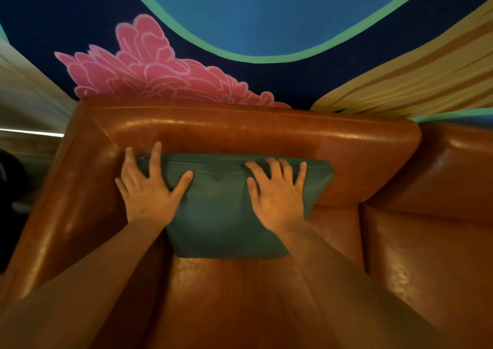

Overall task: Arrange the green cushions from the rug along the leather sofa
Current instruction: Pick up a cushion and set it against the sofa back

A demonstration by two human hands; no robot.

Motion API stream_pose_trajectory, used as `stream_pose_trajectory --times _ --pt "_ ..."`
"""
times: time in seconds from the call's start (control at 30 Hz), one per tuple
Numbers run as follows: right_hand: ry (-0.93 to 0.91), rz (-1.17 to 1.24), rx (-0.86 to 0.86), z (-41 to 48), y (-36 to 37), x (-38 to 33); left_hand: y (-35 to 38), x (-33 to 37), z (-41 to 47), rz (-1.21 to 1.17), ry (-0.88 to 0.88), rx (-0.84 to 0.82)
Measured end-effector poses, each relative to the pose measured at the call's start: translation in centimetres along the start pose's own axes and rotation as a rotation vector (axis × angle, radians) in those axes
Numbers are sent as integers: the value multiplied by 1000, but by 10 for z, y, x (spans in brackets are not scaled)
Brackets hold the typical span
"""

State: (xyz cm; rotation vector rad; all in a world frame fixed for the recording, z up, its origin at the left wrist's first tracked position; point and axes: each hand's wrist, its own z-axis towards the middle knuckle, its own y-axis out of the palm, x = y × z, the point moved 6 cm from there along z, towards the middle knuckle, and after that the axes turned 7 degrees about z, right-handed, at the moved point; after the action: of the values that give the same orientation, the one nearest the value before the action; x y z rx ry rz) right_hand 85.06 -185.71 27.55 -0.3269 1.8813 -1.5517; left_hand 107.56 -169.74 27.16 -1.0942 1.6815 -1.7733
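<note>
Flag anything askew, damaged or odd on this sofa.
Nothing stands out. The green cushion leans upright against the sofa backrest, left hand and right hand pressing flat on it; the leather looks intact.

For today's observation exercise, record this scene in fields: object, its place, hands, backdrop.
object: green cushion, zip along its top edge
place: on the leather sofa seat, leaning against the backrest, near the sofa's corner
hands: left hand and right hand lie flat on the cushion, fingers spread
backdrop: wall mural with a pink flower
</note>
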Motion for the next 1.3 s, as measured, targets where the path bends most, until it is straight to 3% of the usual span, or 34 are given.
stream_pose_trajectory --times 0.13,0.23,0.3,0.4,0.6,1.13,1.23,1.3 --pt "237 41 306 -9 -23 45 8 -11 -6 -538 -285 -88" --pt "491 200 383 -22 -29 78 22 -23 -8 -787 -511 -132" --pt "730 507 345 -30 -15 97 26 -27 -8 -836 -566 -141" --pt "977 1089 245 -43 15 94 16 -20 -12 -803 -504 -106" --pt "965 1162 347 -50 16 85 0 -11 -21 -731 -405 15" --pt "986 1115 367 -47 16 94 10 -15 -5 -775 -214 -139" --pt "923 990 459 -48 7 87 -7 -8 -10 -577 -183 -9" --pt "705 718 606 -50 -16 77 -26 7 -19 -332 -24 158"
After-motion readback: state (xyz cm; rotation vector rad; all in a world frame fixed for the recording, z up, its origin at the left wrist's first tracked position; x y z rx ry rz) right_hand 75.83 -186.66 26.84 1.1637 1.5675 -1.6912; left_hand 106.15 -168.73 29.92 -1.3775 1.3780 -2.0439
